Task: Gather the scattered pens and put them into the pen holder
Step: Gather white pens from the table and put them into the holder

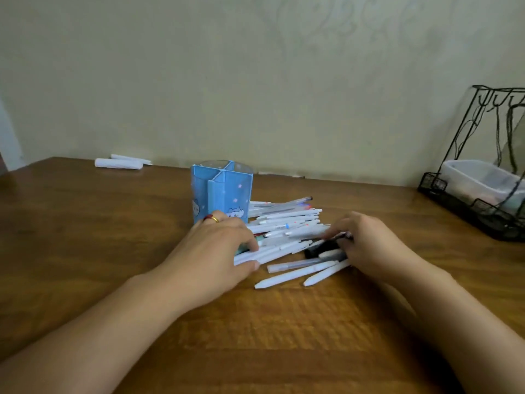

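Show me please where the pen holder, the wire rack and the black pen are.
pen holder (227, 191), head view, on its blue front wall.
wire rack (466, 211), head view, on its lower front edge.
black pen (321, 248), head view, on its dark barrel.

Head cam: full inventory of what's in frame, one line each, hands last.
pen holder: one, blue with cartoon print, divided into compartments, upright at table centre, no pens visible in it.
pens: a loose pile, too many to count, mostly white with some clear, right of the holder and in front of it.
black pen: one, in the pile by the right hand.
white rolls: two, at the far left table edge by the wall.
wire rack: one, black, far right.
plastic tub: one, translucent white, inside the rack.
table: one, brown wood.
left hand: on the pile's left end, rings on one finger.
right hand: on the pile's right end.
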